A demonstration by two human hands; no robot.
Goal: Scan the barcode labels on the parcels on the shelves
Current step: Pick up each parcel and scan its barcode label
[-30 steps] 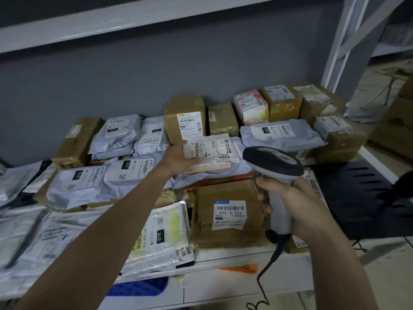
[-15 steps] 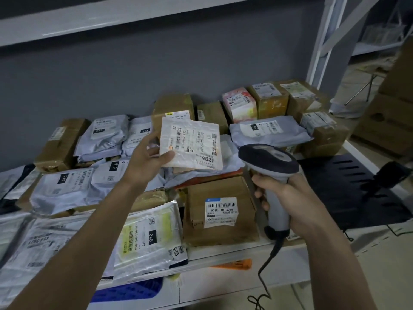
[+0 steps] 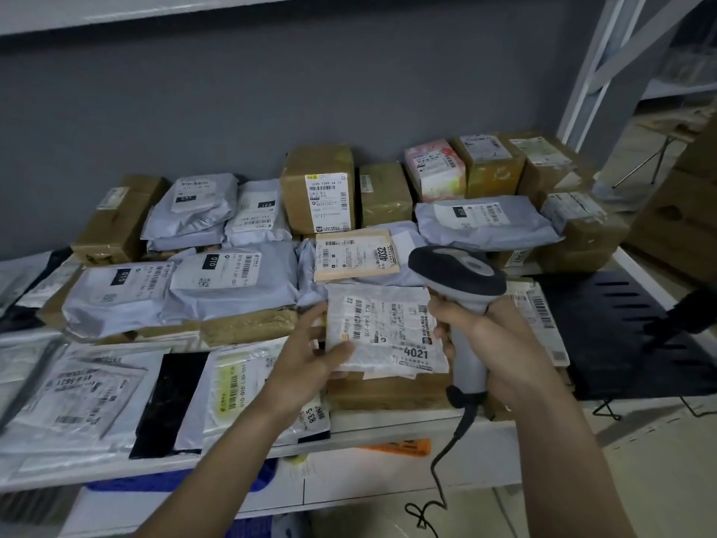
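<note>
left hand (image 3: 306, 355): fingers pinch flat parcel "4021" (image 3: 386, 330) at its left edge, above the shelf (image 3: 388, 421) front | right hand (image 3: 492, 343): fingers curled round barcode scanner (image 3: 463, 304), touching that parcel's right edge | behind: parcel "4032" (image 3: 355, 255) lies on grey bags; boxes (image 3: 318, 188) by wall

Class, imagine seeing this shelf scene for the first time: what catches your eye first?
The flat white parcel marked 4021 at centre, pinched by the left hand. Right beside it, the right hand grips a grey corded barcode scanner. Behind, grey mailer bags crowd the shelf.
</note>
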